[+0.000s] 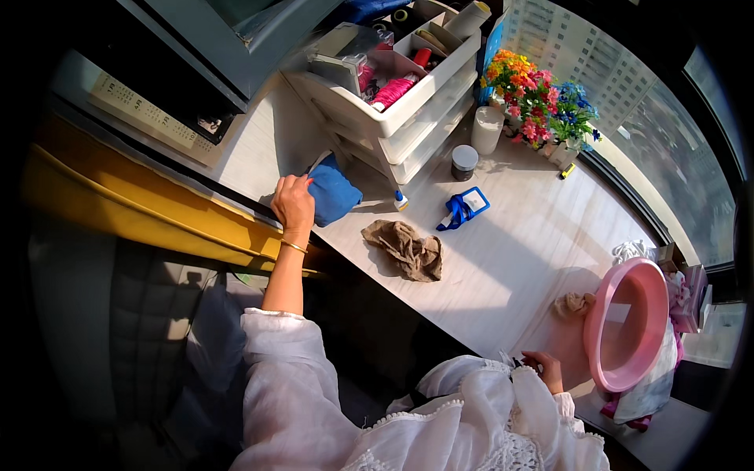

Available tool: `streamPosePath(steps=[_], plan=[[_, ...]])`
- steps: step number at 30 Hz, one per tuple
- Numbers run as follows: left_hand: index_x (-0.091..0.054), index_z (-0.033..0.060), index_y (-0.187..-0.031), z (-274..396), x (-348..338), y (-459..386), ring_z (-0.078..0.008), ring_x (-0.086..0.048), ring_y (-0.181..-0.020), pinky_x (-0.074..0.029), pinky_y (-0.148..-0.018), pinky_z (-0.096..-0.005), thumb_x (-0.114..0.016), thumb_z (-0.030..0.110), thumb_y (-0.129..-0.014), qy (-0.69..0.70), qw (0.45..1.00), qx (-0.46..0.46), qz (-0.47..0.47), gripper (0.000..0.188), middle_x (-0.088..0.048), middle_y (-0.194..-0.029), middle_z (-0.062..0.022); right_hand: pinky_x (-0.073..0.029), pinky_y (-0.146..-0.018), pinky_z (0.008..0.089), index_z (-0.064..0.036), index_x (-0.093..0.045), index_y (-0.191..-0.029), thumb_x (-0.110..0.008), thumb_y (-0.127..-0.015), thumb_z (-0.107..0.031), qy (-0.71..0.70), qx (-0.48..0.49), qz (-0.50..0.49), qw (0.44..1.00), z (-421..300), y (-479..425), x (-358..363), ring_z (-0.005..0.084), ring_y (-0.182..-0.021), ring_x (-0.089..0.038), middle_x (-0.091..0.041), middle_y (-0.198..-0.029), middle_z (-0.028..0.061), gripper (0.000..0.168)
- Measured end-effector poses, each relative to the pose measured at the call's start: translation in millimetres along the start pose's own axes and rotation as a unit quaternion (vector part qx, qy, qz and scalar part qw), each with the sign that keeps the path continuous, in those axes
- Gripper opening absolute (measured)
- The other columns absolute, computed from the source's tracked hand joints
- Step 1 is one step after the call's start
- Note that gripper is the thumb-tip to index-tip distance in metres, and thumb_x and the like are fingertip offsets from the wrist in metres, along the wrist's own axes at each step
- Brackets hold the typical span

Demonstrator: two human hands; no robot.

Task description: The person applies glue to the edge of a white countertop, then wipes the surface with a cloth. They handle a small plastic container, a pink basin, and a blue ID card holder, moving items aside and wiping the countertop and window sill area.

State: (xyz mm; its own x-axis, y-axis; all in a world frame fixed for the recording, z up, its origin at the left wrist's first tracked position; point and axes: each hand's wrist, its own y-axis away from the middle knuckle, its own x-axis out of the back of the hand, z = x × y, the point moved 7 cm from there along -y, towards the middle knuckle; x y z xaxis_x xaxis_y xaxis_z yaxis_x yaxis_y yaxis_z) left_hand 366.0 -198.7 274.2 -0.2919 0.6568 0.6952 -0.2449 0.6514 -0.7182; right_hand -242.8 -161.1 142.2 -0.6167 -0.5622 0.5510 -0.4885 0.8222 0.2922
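Note:
My left hand (pixel 293 203), with a gold bangle at its wrist, reaches to the table's left part and grips the side of a blue cloth pouch (pixel 333 194). My right hand (pixel 545 370) rests low at the table's front edge, beside my white blouse; its fingers are partly hidden, and whether it holds anything cannot be told. Between the hands a crumpled brown cloth (pixel 406 250) lies on the pale table (pixel 500 259). Behind it are a small glue bottle (pixel 400 201) with a blue cap and a badge holder (pixel 473 202) with a blue lanyard.
A white drawer unit (pixel 406 129) holding thread spools stands behind the pouch. A lidded jar (pixel 465 162), a white cup (pixel 488 130) and artificial flowers (pixel 530 94) are near the window. At right, a pink basin (pixel 595 329) is tilted up, beside a small beige cloth (pixel 572 305).

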Motion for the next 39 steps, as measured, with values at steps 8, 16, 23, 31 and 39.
streamPosePath(steps=[8,16,23,31,39], plan=[[-0.073,0.0016,-0.093,14.6,152.9,34.9,-0.0296,-0.061,-0.078,-0.051,-0.066,-0.0378,-0.068,-0.006,-0.076,0.039,0.999,0.032,-0.018,0.019,-0.065,-0.083,-0.0096,-0.054,-0.075,0.0368,-0.01,-0.07,-0.108,-0.056,-0.088,-0.001,0.019,0.062,-0.125,0.99,-54.0,-57.3,-45.9,0.0269,-0.086,-0.069,-0.07,-0.091,0.0086,0.026],[-0.073,-0.002,-0.091,28.9,228.0,135.4,-0.0286,-0.062,-0.073,-0.05,-0.066,-0.0358,-0.067,-0.006,-0.079,0.056,0.982,0.097,-0.152,0.014,-0.066,-0.081,-0.0123,-0.025,-0.113,0.0588,-0.038,-0.043,-0.143,-0.075,-0.078,-0.037,0.18,0.266,-0.046,0.946,-173.0,-186.9,-171.5,0.0464,-0.138,-0.025,-0.023,-0.155,0.0156,0.072],[-0.074,-0.0003,-0.091,18.9,228.3,231.4,-0.0311,-0.062,-0.075,-0.051,-0.067,-0.0396,-0.065,-0.01,-0.073,0.095,0.952,0.121,-0.266,0.023,-0.067,-0.082,-0.0135,-0.009,-0.115,0.0612,-0.033,-0.048,-0.141,-0.065,-0.087,-0.034,0.224,0.146,0.09,0.959,-184.3,-237.7,-278.5,0.0364,-0.144,-0.02,-0.032,-0.154,0.0055,0.057],[-0.07,-0.0011,-0.086,-44.8,220.4,230.2,-0.0333,-0.063,-0.071,-0.053,-0.063,-0.0421,-0.063,-0.005,-0.083,0.091,0.966,-0.029,-0.242,0.008,-0.066,-0.08,-0.015,-0.033,-0.102,0.0508,-0.017,-0.052,-0.137,-0.056,-0.083,-0.01,0.094,0.17,0.216,0.957,-277.2,-336.2,-347.3,0.0332,-0.126,-0.042,-0.046,-0.141,0.0057,0.054],[-0.07,-0.0055,-0.089,-76.0,196.1,180.8,-0.0347,-0.063,-0.074,-0.052,-0.068,-0.0444,-0.06,-0.008,-0.085,0.062,0.964,-0.077,-0.246,0.011,-0.066,-0.08,-0.0167,-0.023,-0.109,0.0547,-0.015,-0.055,-0.13,-0.054,-0.089,-0.032,0.079,0.104,0.274,0.953,-297.0,-444.6,-357.5,0.0307,-0.13,-0.038,-0.052,-0.134,0.0066,0.045]])
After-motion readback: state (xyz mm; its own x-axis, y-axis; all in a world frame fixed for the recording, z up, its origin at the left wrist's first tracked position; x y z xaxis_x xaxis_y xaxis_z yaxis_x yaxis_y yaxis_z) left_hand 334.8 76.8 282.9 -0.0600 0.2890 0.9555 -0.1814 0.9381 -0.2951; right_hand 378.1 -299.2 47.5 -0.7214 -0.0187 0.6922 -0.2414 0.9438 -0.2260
